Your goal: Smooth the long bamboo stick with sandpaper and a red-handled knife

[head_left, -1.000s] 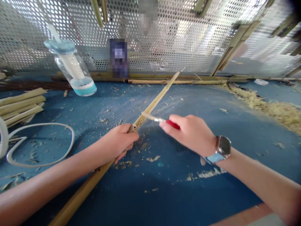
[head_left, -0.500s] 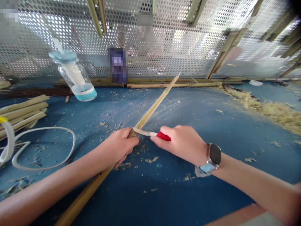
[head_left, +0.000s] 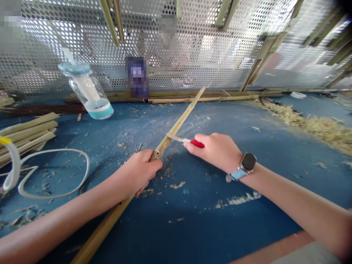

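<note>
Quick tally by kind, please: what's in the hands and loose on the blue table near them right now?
Bamboo stick in left hand: 1
Red-handled knife in right hand: 1
Clear bottle: 1
White cord: 1
Bamboo strip stack, far left: 1
Shavings pile, right: 1
Total: 6

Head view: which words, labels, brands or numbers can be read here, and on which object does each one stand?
None can be read.
Dark square watch face: blank.
Clear plastic bottle with pale blue cap: patterned band, no letters.
Red-handled knife: no marking shows.
Blurred dark patch: unreadable.
</note>
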`<state>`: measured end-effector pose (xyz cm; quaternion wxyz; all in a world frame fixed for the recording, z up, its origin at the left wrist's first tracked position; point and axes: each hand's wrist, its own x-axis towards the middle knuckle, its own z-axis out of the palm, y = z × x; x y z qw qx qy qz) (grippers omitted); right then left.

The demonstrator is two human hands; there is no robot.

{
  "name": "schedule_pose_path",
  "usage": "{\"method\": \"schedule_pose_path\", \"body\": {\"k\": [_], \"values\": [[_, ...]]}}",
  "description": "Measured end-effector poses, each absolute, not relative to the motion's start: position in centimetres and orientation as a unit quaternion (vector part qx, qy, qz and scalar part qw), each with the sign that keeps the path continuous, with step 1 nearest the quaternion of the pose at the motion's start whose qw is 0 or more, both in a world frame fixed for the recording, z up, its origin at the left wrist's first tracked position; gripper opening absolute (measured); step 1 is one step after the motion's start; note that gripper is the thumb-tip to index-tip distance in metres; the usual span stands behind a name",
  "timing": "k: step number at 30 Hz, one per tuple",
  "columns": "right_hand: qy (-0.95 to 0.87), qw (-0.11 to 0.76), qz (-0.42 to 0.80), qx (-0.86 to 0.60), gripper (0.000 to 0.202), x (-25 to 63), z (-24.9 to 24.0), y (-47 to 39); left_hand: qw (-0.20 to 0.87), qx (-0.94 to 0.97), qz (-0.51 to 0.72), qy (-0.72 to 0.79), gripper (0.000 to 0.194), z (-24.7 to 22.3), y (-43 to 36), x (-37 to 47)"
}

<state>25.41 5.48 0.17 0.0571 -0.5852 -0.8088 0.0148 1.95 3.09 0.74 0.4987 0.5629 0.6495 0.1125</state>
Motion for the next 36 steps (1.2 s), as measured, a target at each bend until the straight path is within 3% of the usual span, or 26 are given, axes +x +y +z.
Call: {"method": "schedule_pose_path", "body": {"k": [13, 18, 24, 28, 33, 36], "values": [[-0.830, 0.042, 0.040, -0.554, 0.065, 26.0, 0.3, 6.0, 0.440, 0.590, 0.072, 0.673, 0.022, 1.3, 2.7, 2.2], [-0.786, 0.065, -0.001, -0.615, 0.062, 26.6, 0.4, 7.0, 0.444, 0.589, 0.052, 0.673, 0.023, 1.6, 2.8, 2.3], [-0.827, 0.046, 0.057, -0.558, 0.065, 26.4, 0.7, 6.2, 0.390, 0.615, 0.036, 0.685, 0.022, 1.8, 2.9, 2.5], [-0.778, 0.057, -0.002, -0.626, 0.063, 27.4, 0.9, 7.0, 0.366, 0.629, 0.013, 0.686, 0.024, 1.9, 2.9, 2.5], [-0.829, 0.029, 0.031, -0.558, 0.066, 26.6, 0.8, 6.1, 0.354, 0.637, 0.013, 0.684, 0.022, 1.6, 2.8, 2.4], [-0.794, 0.038, -0.001, -0.607, 0.065, 26.9, 0.7, 6.8, 0.361, 0.637, 0.012, 0.681, 0.025, 1.6, 2.8, 2.3]]}}
